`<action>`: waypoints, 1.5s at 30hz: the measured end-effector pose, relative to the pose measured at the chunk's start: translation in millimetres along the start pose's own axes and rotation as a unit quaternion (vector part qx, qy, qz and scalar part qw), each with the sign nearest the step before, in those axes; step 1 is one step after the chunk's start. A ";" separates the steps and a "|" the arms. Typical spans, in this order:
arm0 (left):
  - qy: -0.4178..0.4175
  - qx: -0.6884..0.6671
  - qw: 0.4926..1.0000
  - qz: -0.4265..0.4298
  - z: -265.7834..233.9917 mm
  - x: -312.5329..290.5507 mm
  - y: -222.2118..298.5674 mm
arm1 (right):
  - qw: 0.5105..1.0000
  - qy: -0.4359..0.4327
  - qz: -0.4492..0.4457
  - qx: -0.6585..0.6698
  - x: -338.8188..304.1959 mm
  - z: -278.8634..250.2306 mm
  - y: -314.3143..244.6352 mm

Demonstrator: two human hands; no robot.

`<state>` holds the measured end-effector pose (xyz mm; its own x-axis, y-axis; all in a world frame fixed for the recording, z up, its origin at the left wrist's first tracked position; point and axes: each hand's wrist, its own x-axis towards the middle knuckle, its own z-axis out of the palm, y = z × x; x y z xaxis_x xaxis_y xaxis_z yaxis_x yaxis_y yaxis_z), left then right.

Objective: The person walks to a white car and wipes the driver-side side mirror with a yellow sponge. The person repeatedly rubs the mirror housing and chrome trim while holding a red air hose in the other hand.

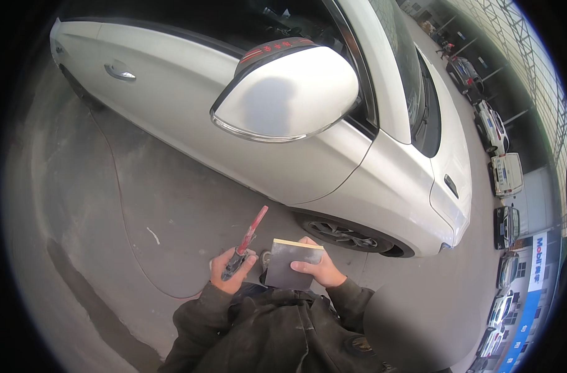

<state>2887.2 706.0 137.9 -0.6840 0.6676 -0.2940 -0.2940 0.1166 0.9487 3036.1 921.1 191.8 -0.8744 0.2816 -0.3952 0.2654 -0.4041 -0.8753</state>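
My left hand (232,270) is closed round a tool with a dark handle and a long red tip (252,231); its exact kind I cannot make out. The tip points up and away from me, toward the car. In my right hand (319,266) is a flat, dark grey square pad (289,264) with a pale yellow edge, thumb on its face and fingers behind. Both hands are in front of my body, side by side and apart. Beyond them stands a white car (215,130). Its side mirror (296,93) has a dull greyish patch on the housing.
The car's front wheel (345,235) is just ahead of my right hand. A thin reddish hose (118,180) curves over the grey floor from the car's rear toward my left side. A dark strip (100,304) marks the floor. Several parked cars (507,174) line the far right.
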 end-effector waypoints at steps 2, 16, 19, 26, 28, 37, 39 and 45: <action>0.031 0.012 0.999 0.036 8.5 2.5 -3.8 | 0.996 -0.032 -0.015 -0.086 6.3 -8.6 -27.9; 0.209 0.025 0.975 0.067 133.1 -37.2 -85.5 | 0.565 -0.007 -0.531 -0.631 128.3 -39.8 -246.0; 0.195 0.008 0.979 0.055 141.8 -39.9 -85.3 | 0.478 -0.035 -0.592 -0.648 146.6 -28.9 -249.4; 0.190 0.024 0.978 0.079 151.3 -27.2 -90.1 | 0.419 -0.012 -0.624 -0.660 152.1 -27.0 -236.5; 0.181 0.019 0.979 0.088 148.8 -23.7 -90.3 | 0.421 -0.002 -0.641 -0.642 156.4 -25.9 -234.7; 0.172 0.009 0.981 0.088 134.9 -31.2 -89.9 | 0.429 0.022 -0.623 -0.654 148.2 -26.1 -230.9; 0.165 0.006 0.982 0.090 133.1 -34.3 -92.2 | 0.410 0.023 -0.637 -0.652 152.3 -27.4 -230.5; 0.204 -0.006 0.975 0.093 136.0 -33.7 -88.3 | 0.386 0.016 -0.655 -0.649 156.8 -27.6 -230.3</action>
<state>3026.9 773.2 79.9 -0.9340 0.3281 -0.1415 -0.1458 0.0117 0.9892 2849.1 1082.4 323.8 -0.6031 -0.4769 0.6394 -0.3980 0.8746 0.2769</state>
